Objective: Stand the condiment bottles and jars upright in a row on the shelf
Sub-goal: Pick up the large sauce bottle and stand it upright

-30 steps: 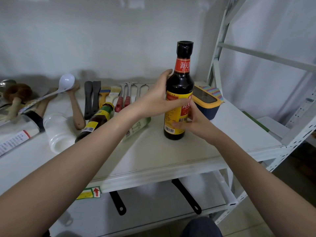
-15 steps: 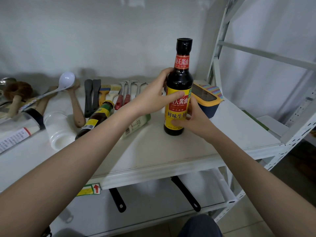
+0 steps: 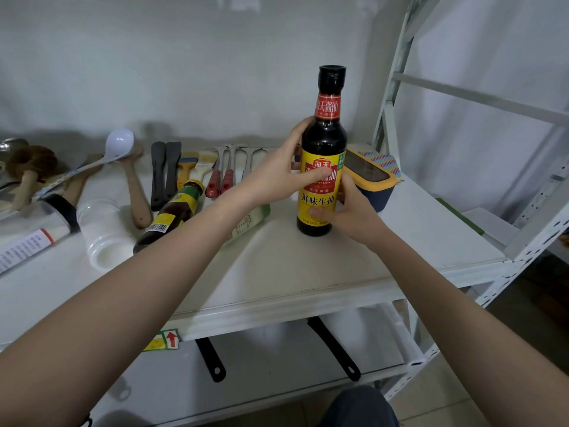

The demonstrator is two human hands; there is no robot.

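A tall dark soy sauce bottle with a yellow label stands upright on the white shelf. My left hand wraps its middle from the left, thumb across the label. My right hand grips its base from the right. To the left, a small dark bottle with a green-yellow label lies on its side. A pale green bottle lies partly hidden under my left forearm. A white jar and a clear black-banded container also lie flat.
Along the back wall lie a white ladle, wooden spoons, black spatulas, brushes and red-handled tools. A yellow-and-navy box sits right behind the soy bottle. Pan handles show on the lower shelf.
The soy sauce bottle has been turned so its yellow label faces me. My right hand's grip has shifted lower on the bottle.
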